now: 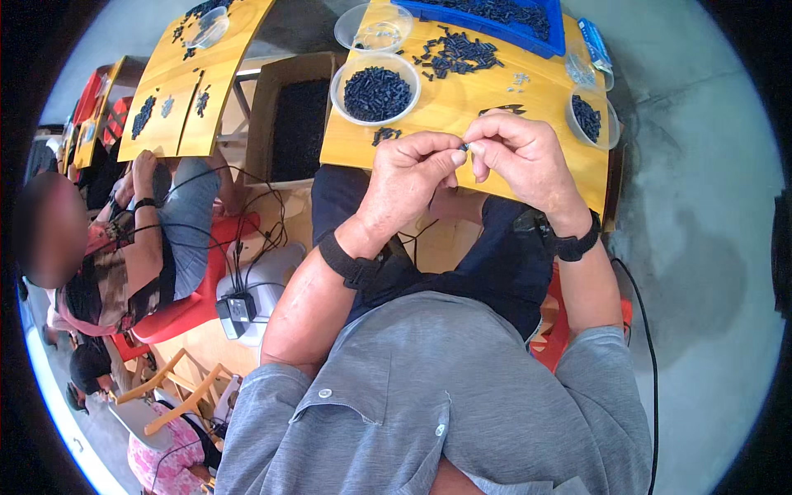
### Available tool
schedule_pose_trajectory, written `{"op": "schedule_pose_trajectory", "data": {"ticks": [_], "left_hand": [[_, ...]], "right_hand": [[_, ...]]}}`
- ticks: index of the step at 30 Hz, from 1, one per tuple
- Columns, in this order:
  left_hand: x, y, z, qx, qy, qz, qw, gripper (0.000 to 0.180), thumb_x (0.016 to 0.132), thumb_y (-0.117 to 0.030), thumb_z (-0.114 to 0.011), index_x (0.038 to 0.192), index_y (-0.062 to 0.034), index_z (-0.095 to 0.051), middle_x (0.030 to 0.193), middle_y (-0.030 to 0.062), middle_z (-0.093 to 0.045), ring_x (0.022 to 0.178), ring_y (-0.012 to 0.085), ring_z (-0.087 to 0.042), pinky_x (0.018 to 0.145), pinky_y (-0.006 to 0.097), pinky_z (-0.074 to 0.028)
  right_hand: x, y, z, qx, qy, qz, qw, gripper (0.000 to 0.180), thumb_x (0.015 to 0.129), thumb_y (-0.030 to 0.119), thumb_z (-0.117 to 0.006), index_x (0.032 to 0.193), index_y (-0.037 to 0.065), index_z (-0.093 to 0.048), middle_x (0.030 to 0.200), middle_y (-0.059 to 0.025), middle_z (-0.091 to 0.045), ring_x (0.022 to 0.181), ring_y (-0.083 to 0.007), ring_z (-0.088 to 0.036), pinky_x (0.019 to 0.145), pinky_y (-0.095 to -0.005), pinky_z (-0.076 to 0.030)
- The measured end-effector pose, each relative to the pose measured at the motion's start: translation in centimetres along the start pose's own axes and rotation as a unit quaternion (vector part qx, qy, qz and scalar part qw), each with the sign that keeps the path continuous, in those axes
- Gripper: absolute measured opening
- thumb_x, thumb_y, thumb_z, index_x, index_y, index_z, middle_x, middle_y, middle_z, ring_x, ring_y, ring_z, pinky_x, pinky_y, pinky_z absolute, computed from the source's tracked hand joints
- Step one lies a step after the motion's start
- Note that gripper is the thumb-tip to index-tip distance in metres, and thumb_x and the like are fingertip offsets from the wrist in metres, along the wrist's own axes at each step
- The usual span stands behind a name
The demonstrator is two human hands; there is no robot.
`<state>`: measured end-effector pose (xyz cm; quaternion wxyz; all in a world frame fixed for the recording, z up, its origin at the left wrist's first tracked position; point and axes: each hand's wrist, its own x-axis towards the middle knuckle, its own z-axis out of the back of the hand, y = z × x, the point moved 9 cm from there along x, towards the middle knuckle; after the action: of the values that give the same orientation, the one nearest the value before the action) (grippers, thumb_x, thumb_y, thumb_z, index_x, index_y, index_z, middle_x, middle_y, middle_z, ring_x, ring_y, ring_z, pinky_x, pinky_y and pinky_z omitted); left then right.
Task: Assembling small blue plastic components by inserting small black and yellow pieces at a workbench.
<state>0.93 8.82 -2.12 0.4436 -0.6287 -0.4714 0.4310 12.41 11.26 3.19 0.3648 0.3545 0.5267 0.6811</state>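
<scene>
Head view: your left hand [414,169] and right hand [525,157], grips narrow, pinched a dark piece [464,147] between them, long axis unclear.

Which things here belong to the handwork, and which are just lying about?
Likely part of the work:
Small dark elongated piece, in the grip of left hand and right hand
Round translucent plastic bowl of short dark pieces
Loose dark heap
Blue rectangular plastic tray

Seemingly just lying about:
Long thin black cable, right
Black box-shaped device with cables, left
</scene>
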Motion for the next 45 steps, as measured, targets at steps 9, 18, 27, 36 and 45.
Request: {"op": "schedule_pose_trajectory", "data": {"ticks": [9,18,27,36,45], "left_hand": [[0.5,0.5,0.4,0.076,0.013,0.01,0.997,0.012,0.085,-0.007,-0.063,0.094,0.0006,-0.066,0.076,0.0014,-0.063,0.063,0.0059,-0.057,0.056,0.019,-0.046],[1.1,0.6,0.4,0.041,0.016,0.026,0.999,0.012,0.086,-0.009,-0.063,0.094,-0.0015,-0.065,0.074,-0.0003,-0.063,0.062,0.0044,-0.057,0.053,0.017,-0.043],[1.6,-0.7,0.1,0.01,0.008,0.018,1.0,0.011,0.086,-0.012,-0.063,0.094,-0.0045,-0.066,0.073,-0.0013,-0.063,0.062,0.0037,-0.057,0.051,0.016,-0.04],[2.1,-0.1,0.0,-0.01,0.015,0.014,1.0,0.01,0.087,-0.007,-0.061,0.093,-0.0018,-0.066,0.074,0.0,-0.063,0.062,0.0055,-0.057,0.055,0.018,-0.044],[1.9,3.5,0.0,-0.049,0.019,0.093,0.994,0.011,0.088,-0.009,-0.059,0.092,-0.0011,-0.066,0.07,-0.0004,-0.061,0.059,0.0034,-0.056,0.054,0.017,-0.046]], "right_hand": [[0.6,-0.1,-0.1,-0.059,0.033,-0.019,0.998,0.009,0.083,-0.003,-0.054,0.085,-0.002,-0.063,0.072,-0.0055,-0.06,0.057,-0.0089,-0.056,0.052,-0.0234,-0.046],[1.0,-0.5,0.1,-0.04,0.009,-0.04,0.998,0.006,0.082,0.0,-0.057,0.084,-0.002,-0.062,0.07,-0.0046,-0.058,0.058,-0.0087,-0.056,0.052,-0.0233,-0.045],[0.8,0.9,1.0,-0.071,-0.059,0.034,0.995,0.003,0.082,-0.003,-0.058,0.082,-0.002,-0.061,0.074,-0.0043,-0.057,0.059,-0.008,-0.056,0.052,-0.0205,-0.044],[0.3,0.7,0.9,-0.065,-0.077,0.069,0.993,0.005,0.081,-0.004,-0.06,0.085,-0.003,-0.063,0.079,-0.0064,-0.058,0.063,-0.0105,-0.057,0.054,-0.0222,-0.045],[-0.7,-0.1,-0.2,-0.155,-0.064,0.129,0.977,0.011,0.078,-0.006,-0.058,0.087,0.0,-0.061,0.078,-0.0117,-0.06,0.068,-0.0239,-0.059,0.062,-0.0305,-0.047]]}}
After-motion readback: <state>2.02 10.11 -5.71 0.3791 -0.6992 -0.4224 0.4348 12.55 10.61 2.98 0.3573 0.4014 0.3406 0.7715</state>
